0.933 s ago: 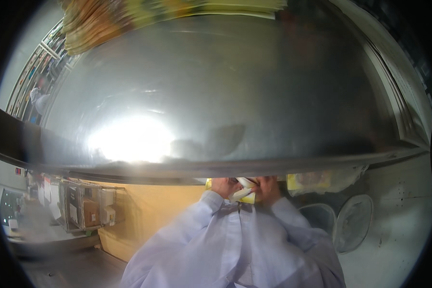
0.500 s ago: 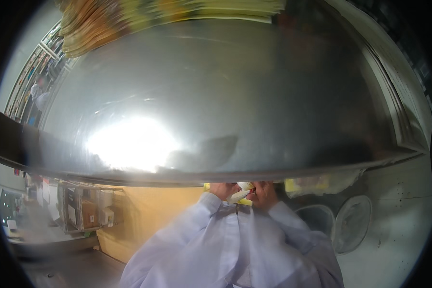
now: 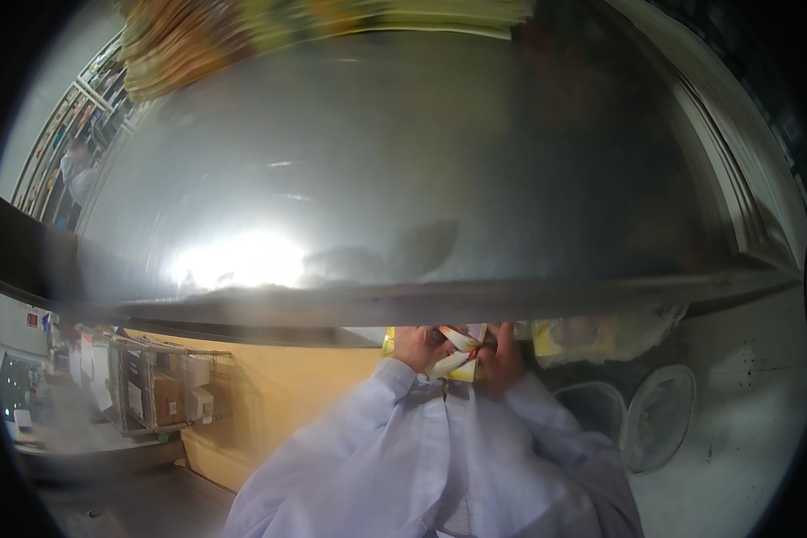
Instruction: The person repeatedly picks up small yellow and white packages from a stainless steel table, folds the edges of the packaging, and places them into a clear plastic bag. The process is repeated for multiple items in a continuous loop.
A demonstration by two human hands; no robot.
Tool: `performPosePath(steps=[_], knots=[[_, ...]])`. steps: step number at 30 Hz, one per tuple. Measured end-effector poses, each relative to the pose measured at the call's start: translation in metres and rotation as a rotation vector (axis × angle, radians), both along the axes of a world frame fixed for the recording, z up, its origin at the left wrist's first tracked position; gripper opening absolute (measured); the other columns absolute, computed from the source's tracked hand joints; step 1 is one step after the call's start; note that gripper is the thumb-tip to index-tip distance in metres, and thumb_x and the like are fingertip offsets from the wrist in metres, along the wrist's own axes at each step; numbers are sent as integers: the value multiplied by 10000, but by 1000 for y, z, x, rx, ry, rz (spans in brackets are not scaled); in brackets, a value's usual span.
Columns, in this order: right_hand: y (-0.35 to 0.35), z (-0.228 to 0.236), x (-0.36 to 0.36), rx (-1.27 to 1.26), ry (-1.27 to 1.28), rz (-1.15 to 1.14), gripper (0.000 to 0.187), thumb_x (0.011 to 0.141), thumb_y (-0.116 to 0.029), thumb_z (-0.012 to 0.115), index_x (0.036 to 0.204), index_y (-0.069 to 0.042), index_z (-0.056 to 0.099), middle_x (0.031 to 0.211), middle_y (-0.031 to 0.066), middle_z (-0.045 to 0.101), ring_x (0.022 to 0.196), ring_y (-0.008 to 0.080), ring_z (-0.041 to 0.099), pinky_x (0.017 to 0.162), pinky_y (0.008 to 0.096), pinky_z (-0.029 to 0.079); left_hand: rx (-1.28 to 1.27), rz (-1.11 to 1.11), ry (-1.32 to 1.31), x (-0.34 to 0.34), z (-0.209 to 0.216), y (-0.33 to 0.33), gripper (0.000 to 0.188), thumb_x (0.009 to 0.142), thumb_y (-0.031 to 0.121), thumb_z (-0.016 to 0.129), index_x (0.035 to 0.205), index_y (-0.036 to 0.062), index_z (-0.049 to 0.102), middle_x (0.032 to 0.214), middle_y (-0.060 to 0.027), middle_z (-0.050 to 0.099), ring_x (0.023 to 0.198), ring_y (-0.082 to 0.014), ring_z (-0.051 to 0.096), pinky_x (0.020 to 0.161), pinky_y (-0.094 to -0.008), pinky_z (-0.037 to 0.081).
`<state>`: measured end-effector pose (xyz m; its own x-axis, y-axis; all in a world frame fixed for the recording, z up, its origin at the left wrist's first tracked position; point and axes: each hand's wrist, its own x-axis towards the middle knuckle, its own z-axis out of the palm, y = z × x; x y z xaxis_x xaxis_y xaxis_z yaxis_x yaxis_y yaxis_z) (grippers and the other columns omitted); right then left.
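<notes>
Below the near edge of a steel table (image 3: 439,161), both hands are close to my body, around a white and yellow printed packet (image 3: 460,340) with red marks. My left hand (image 3: 413,349) closes on the packet's left side, its fingers curled. At the packet's right side is my right hand (image 3: 502,356), with a finger pointing upward and the others bent against the packet. The table's edge partly hides the packet's upper part, so its full shape cannot be made out.
A thick stack of flat yellow printed pouches (image 3: 332,22) lies on the table's far side. Under the table at right hangs clear plastic with a yellow packet (image 3: 574,338), near round transparent bins (image 3: 660,419). A wire rack with boxes (image 3: 166,387) stands left. Another person (image 3: 78,170) is far left.
The view has shifted slightly, and the table's near edge sits higher in it. More of the packet shows between my hands, its printed panels angled differently. My right hand's finger has risen.
</notes>
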<state>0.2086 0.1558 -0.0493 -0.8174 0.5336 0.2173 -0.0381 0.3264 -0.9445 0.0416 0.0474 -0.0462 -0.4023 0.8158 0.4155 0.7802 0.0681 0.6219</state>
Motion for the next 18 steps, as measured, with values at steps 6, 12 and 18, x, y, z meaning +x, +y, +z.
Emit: performPosePath(steps=[6, 12, 18], knots=[[4, -34, 5, 522, -181, 91, 872, 908, -623, 388, 1434, 48, 205, 1403, 207, 389, 1290, 422, 367, 1096, 543, 194, 66, 18, 39, -1, -10, 1, 447, 392, 136, 797, 814, 178, 658, 930, -21, 645, 938, -283, 588, 859, -419, 401], [16, -15, 0, 408, -139, -24, 968, 829, -684, 460, 1428, 38, 225, 1395, 214, 389, 1294, 443, 317, 1096, 509, 232, -8, -13, 56, -2, 12, 0, 406, 466, 184, 820, 842, 195, 666, 865, -24, 646, 841, -282, 618, 737, -404, 467], [1, -33, -8, 462, -3, 21, 863, 871, -671, 378, 1384, 19, 302, 1293, 185, 473, 1177, 438, 433, 1038, 521, 285, 21, 0, 116, -2, -5, 4, 403, 483, 197, 819, 856, 179, 668, 919, -40, 641, 899, -283, 611, 758, -405, 470]])
